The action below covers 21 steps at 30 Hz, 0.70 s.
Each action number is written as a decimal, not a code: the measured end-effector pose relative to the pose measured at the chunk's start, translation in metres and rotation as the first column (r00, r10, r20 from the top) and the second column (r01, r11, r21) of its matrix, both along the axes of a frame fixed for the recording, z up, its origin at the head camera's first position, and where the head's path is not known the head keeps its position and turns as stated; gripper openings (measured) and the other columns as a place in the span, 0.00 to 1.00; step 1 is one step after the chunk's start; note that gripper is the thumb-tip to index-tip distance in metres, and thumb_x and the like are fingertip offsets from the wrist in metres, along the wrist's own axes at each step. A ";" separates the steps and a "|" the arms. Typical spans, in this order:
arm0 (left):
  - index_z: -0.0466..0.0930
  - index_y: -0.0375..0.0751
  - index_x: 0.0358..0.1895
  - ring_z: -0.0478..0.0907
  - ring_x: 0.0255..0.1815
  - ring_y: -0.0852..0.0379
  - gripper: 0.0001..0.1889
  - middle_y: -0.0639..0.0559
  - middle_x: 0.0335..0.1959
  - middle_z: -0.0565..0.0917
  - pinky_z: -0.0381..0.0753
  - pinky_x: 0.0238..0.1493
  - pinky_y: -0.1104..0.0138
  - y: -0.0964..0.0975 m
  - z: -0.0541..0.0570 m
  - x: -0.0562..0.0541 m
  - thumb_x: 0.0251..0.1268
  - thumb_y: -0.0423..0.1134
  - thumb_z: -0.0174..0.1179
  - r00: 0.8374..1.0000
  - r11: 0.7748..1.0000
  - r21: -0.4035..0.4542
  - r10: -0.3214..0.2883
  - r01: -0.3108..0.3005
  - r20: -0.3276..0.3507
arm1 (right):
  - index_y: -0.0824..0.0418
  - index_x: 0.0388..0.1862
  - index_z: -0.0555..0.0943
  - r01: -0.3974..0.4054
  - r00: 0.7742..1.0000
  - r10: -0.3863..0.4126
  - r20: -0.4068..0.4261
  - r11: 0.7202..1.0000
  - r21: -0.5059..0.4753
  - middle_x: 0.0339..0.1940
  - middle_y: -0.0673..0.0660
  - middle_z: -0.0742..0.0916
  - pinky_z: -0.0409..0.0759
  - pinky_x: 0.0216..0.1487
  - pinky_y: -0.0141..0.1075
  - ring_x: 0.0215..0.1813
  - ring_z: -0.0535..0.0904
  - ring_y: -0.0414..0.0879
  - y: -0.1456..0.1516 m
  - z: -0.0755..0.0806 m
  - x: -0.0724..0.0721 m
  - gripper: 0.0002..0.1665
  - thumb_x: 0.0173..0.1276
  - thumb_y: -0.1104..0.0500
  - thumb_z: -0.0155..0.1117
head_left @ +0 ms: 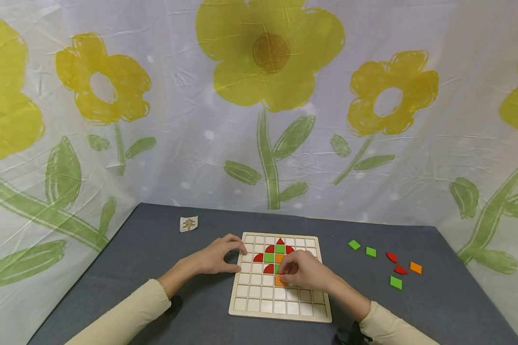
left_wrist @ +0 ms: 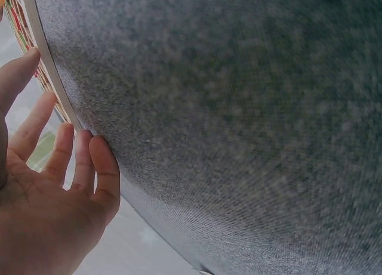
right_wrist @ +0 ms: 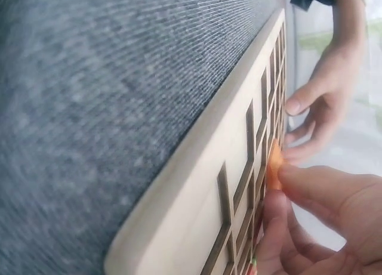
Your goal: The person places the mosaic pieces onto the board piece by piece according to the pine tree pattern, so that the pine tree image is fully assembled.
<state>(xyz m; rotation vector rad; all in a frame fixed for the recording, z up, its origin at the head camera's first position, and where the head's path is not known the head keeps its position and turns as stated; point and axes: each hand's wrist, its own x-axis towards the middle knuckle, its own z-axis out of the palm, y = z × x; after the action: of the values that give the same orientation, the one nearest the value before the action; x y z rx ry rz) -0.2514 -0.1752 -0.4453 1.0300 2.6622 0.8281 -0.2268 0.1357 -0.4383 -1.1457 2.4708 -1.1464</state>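
Observation:
A wooden grid board (head_left: 280, 318) lies on the table, with red, green and orange tiles set in its upper middle cells. My left hand (head_left: 216, 257) rests at the board's left edge, thumb and fingers apart; in the left wrist view its fingertips meet the board's rim (left_wrist: 55, 78). Over the middle of the grid, my right hand (head_left: 307, 271) pinches an orange square tile (head_left: 279, 281) between thumb and fingers. The right wrist view shows this orange tile (right_wrist: 274, 166) tilted against the grid. My right hand covers some cells and tiles behind it.
Loose tiles lie right of the board: several green squares (head_left: 395, 282), two red curved pieces (head_left: 400, 270) and an orange square (head_left: 416, 268). A small patterned card (head_left: 188, 224) sits at the back left of the dark table (head_left: 155, 239). A flowered cloth (head_left: 181, 143) hangs behind.

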 end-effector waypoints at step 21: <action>0.80 0.42 0.55 0.67 0.66 0.38 0.17 0.41 0.63 0.70 0.62 0.64 0.38 0.000 -0.001 0.000 0.67 0.40 0.71 1.000 1.000 0.004 -0.003 0.003 -0.009 | 0.60 0.39 0.87 0.048 0.999 -0.047 0.027 0.998 -0.034 0.34 0.49 0.86 0.79 0.31 0.34 0.31 0.80 0.44 0.057 0.010 0.002 0.02 0.69 0.64 0.72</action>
<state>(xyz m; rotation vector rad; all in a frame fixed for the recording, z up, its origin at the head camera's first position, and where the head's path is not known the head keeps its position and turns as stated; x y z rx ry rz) -0.2516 -0.1756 -0.4467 1.0414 2.6663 0.8311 -0.2250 0.1923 -0.4282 -1.0789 2.4808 -1.2140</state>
